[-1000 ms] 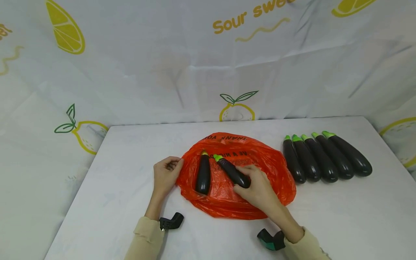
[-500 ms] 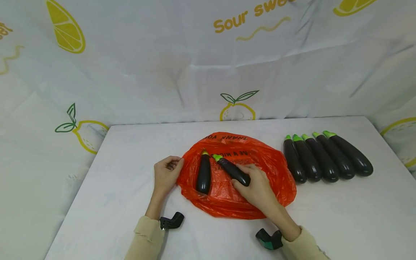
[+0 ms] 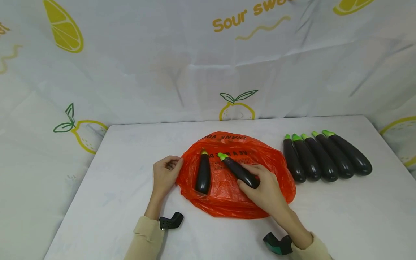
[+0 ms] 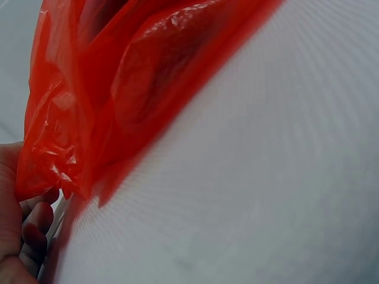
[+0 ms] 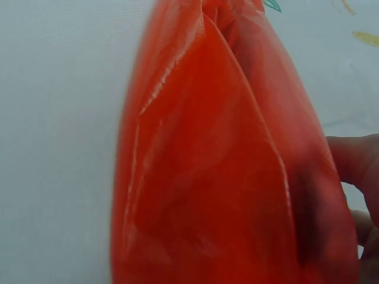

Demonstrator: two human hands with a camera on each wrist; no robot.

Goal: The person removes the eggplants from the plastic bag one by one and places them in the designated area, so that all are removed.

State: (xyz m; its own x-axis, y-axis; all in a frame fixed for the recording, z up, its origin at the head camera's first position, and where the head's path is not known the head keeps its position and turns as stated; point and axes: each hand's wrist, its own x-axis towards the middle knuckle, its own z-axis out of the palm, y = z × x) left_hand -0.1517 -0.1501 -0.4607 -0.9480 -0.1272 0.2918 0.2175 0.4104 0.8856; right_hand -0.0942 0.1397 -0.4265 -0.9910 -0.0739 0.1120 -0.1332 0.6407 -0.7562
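Observation:
A red plastic bag (image 3: 224, 209) lies spread with its mouth facing up on the white table. My left hand (image 3: 166, 174) pinches the bag's left rim; the left wrist view shows the crumpled red film (image 4: 56, 148) between thumb and fingers. Inside the bag, one dark eggplant (image 3: 203, 174) lies along the left side. To its right, my right hand (image 3: 264, 186) grips a second eggplant (image 3: 238, 169) by its thick end, its green stem pointing up and left. In the right wrist view the bag's wall (image 5: 207, 177) hides most of that hand and the eggplant.
Several eggplants (image 3: 320, 159) lie side by side in a row on the table right of the bag, stems away from me. A white cloth (image 3: 146, 72) with lemon prints hangs behind the table's far edge.
My right hand has shifted slightly to the right with the eggplant in its grip. The left hand stays at the bag's rim, and the other eggplants have not moved.

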